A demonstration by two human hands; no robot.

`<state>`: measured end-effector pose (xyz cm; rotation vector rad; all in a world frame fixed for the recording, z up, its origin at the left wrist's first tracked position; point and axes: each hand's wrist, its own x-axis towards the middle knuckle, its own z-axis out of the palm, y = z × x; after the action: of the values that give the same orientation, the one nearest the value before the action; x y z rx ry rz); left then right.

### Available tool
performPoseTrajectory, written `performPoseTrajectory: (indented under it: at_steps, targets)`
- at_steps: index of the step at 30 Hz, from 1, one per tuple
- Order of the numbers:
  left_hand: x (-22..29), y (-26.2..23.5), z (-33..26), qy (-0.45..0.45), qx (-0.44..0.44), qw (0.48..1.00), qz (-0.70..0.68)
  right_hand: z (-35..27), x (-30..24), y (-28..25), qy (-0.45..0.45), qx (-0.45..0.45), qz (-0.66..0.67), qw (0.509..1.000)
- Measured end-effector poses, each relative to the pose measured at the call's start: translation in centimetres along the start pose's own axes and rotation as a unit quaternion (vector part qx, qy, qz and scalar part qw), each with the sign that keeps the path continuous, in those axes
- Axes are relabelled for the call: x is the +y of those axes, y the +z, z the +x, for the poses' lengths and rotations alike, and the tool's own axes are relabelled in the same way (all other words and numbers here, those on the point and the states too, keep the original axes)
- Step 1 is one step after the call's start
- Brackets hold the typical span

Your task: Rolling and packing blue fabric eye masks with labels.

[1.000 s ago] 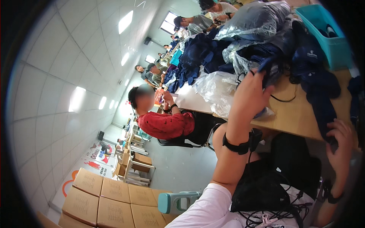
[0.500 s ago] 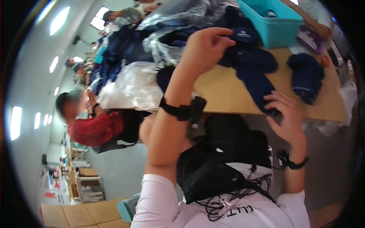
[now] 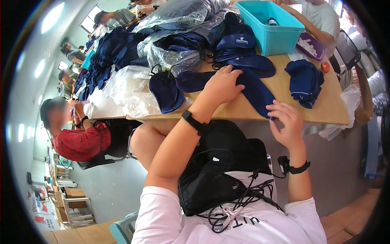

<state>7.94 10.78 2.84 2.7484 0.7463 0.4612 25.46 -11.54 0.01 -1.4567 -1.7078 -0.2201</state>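
Note:
A long navy cloth piece (image 3: 258,93) lies slantwise over the table's near edge. At its upper left end rests my left hand (image 3: 222,86), palm down, thumb apart from the slightly bent fingers. My right hand (image 3: 286,122) is at the lower end, fingers spread and fingertips touching or close to the cloth. Just left of my left hand is a rounded navy piece (image 3: 195,81), partly covered by it. Farther left lies a navy padded piece (image 3: 166,92) with a black cord loop. Beyond my hands are stacked rounded navy pieces (image 3: 239,42), one with a white print.
A turquoise bin (image 3: 280,38) stands at the back, beside a purple tray (image 3: 310,44) of small white pieces. Folded navy cloth (image 3: 304,81) and a small red round thing (image 3: 325,67) lie right. Clear plastic bags (image 3: 136,89) cover the left. A co-worker in red (image 3: 83,140) sits left.
My left hand has come down from above the table onto the upper end of the navy cloth. My right hand stays by its lower end. The whole view has shifted.

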Motion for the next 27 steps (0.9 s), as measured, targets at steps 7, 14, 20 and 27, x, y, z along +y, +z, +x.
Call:
performPoseTrajectory:
  at_steps: [7,14,20,27]
  targets:
    - [-1.7,-3.9,-1.8,0.005,0.019,0.995,-0.096,1.3,-2.6,-0.9,-0.058,0.015,-0.030,0.998]
    - [-1.8,-4.5,-0.7,-0.067,-0.044,0.976,0.202,2.4,-4.8,2.5,-0.074,-0.114,0.020,0.991]
    - [2.0,-0.2,-5.2,0.015,0.073,0.994,0.085,3.1,-4.7,0.3,0.041,-0.113,0.133,0.984]
    - [4.3,-0.2,-7.3,0.048,0.050,0.989,0.130,7.5,-0.2,-0.2,0.164,-0.247,0.098,0.950]
